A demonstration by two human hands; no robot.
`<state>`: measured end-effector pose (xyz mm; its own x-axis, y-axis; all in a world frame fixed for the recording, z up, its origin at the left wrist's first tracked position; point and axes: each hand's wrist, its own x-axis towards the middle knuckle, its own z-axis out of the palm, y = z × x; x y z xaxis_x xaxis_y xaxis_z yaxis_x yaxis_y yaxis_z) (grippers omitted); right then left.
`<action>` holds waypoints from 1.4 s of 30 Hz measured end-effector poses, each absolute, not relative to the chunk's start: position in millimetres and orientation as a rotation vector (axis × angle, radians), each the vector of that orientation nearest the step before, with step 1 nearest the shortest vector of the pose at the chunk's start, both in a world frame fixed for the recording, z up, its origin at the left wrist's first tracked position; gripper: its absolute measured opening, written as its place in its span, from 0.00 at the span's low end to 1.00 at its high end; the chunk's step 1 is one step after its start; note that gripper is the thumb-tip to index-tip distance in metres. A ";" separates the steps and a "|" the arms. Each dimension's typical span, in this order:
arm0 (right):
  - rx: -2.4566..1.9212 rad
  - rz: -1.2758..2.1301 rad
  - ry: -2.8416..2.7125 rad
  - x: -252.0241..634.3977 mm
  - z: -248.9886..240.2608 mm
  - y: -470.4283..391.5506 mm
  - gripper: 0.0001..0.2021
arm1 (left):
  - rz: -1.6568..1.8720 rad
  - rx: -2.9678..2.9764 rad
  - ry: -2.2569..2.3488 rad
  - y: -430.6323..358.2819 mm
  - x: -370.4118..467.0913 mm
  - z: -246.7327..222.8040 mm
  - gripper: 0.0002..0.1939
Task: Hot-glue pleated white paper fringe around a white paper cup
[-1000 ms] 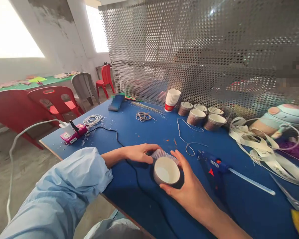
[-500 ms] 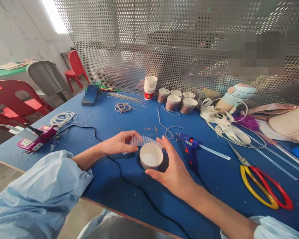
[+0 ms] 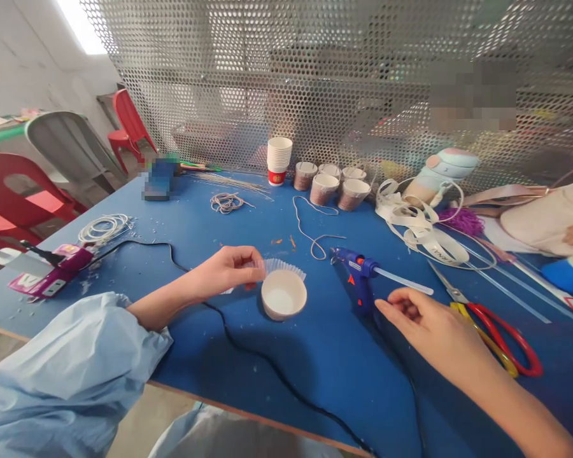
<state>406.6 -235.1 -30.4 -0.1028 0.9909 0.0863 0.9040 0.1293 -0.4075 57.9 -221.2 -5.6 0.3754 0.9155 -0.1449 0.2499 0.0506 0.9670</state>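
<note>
My left hand (image 3: pixel 233 270) pinches one end of a clear pleated plastic strip (image 3: pixel 286 266) between thumb and fingers. The strip curves behind the far rim of a small white paper cup (image 3: pixel 284 296), which stands upright on the blue table. My right hand (image 3: pixel 423 321) hovers beside the handle of a blue hot glue gun (image 3: pixel 363 280), its thumb apart from the partly curled fingers and nothing between them. A clear glue stick (image 3: pixel 403 280) juts out of the back of the gun.
Red-and-yellow scissors (image 3: pixel 487 331) lie at the right, by a cream ribbon (image 3: pixel 420 226). Several twine-wrapped cups (image 3: pixel 325 189) and a stack of paper cups (image 3: pixel 279 159) stand along the perforated metal screen (image 3: pixel 248 89). A black cord (image 3: pixel 262 356) crosses the table from a purple power strip (image 3: pixel 57 270).
My right hand has left the strip and paper cup and moved right to the glue gun. My left hand still pinches the strip. The whole view has shifted slightly.
</note>
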 end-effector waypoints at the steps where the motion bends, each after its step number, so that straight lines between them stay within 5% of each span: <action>1: -1.867 0.359 -2.030 407.2 -32.6 -227.6 0.21 | 0.701 1.495 1.128 -221.1 59.4 -3.0 0.11; 8: -1.691 0.781 -2.023 383.2 -41.5 -194.1 0.23 | 0.624 1.730 1.061 -209.0 68.9 16.1 0.10; 27: -1.739 0.801 -1.635 358.9 -25.3 -211.2 0.13 | 0.634 1.692 1.087 -187.2 88.9 11.5 0.10; 42: -1.286 0.802 -2.166 323.6 15.1 -276.0 0.03 | 0.555 1.642 1.047 -188.1 87.8 9.6 0.11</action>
